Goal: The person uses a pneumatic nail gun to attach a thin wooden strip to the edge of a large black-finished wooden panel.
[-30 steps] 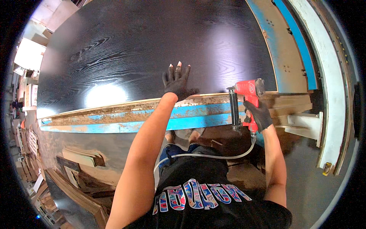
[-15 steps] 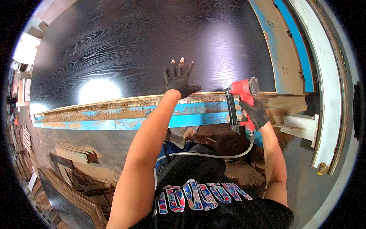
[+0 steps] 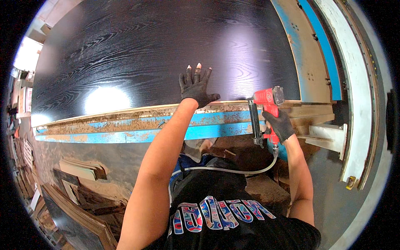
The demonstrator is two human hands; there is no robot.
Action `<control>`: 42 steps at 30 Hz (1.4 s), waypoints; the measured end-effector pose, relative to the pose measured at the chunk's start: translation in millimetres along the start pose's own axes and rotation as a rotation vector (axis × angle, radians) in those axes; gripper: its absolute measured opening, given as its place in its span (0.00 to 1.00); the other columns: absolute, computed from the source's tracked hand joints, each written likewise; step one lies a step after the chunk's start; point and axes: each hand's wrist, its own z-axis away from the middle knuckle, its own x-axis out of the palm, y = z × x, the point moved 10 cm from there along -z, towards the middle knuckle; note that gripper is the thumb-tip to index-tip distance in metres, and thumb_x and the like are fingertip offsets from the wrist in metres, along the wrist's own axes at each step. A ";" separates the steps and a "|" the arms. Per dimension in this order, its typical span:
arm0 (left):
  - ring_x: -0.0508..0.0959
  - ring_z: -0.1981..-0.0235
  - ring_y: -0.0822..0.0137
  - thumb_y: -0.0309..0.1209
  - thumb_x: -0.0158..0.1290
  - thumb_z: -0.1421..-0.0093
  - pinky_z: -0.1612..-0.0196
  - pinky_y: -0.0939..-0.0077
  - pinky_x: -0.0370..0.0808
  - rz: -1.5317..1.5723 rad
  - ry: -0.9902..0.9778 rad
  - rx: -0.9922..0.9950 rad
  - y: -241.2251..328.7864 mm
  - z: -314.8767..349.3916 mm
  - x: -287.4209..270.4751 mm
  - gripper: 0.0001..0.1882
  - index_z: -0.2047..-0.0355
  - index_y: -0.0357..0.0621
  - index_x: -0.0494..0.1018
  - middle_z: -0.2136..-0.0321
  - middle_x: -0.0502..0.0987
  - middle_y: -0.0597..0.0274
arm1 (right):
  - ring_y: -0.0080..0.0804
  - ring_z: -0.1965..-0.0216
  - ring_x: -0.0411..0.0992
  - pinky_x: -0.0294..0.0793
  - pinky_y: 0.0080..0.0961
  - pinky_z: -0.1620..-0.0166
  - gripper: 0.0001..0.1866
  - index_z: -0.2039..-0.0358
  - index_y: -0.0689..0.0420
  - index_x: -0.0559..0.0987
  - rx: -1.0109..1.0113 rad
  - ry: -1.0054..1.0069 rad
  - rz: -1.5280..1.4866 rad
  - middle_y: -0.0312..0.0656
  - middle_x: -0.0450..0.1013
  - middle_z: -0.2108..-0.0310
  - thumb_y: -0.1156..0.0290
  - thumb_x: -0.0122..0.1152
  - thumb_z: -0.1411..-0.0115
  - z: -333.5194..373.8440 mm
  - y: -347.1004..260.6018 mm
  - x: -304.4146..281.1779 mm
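A large black wood-grain panel [image 3: 137, 54] lies across the bench in front of me. My left hand [image 3: 196, 89], in a black glove with bare fingertips, rests flat on it close to the near edge, fingers spread. My right hand [image 3: 280, 125], also gloved, is wrapped round the grip of a red pneumatic nail gun [image 3: 266, 96]. The gun's black nose and magazine side faces left, by the panel's near edge; whether its tip touches the edge I cannot tell. A pale air hose [image 3: 233, 171] runs from the bottom of the grip leftward across my waist.
Below the panel runs a worn blue bench rail [image 3: 125, 135]. A tan strip with a blue edge [image 3: 310, 58] borders the panel's right, and a white metal beam [image 3: 358, 104] stands beyond it. Boards [image 3: 81, 168] and stacked panels [image 3: 79, 216] lean at lower left.
The nail gun and right hand have dipped very slightly toward me. My left hand stays in place on the panel.
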 end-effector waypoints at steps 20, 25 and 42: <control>0.30 0.30 0.50 0.70 0.51 0.54 0.33 0.43 0.30 -0.002 0.000 0.010 2.0 0.0 1.1 0.55 0.31 0.69 0.40 0.30 0.34 0.62 | 0.19 0.84 0.64 0.64 0.21 0.79 0.08 0.71 0.57 0.76 -0.018 0.020 -0.012 0.31 0.68 0.84 0.66 0.61 0.42 -2.0 7.0 -4.0; 0.32 0.30 0.50 0.69 0.51 0.53 0.33 0.43 0.31 -0.005 0.019 0.012 1.0 0.5 0.5 0.54 0.31 0.69 0.40 0.30 0.35 0.61 | 0.19 0.84 0.64 0.65 0.22 0.79 0.08 0.72 0.56 0.75 -0.023 0.018 0.000 0.31 0.67 0.85 0.65 0.61 0.42 -2.8 6.8 -3.9; 0.32 0.30 0.49 0.68 0.52 0.53 0.33 0.43 0.31 0.039 0.033 0.025 -3.7 -0.1 5.9 0.53 0.32 0.69 0.42 0.30 0.36 0.60 | 0.20 0.84 0.64 0.64 0.21 0.79 0.07 0.68 0.57 0.75 -0.042 0.062 -0.104 0.33 0.67 0.84 0.69 0.62 0.43 38.4 -22.3 -7.5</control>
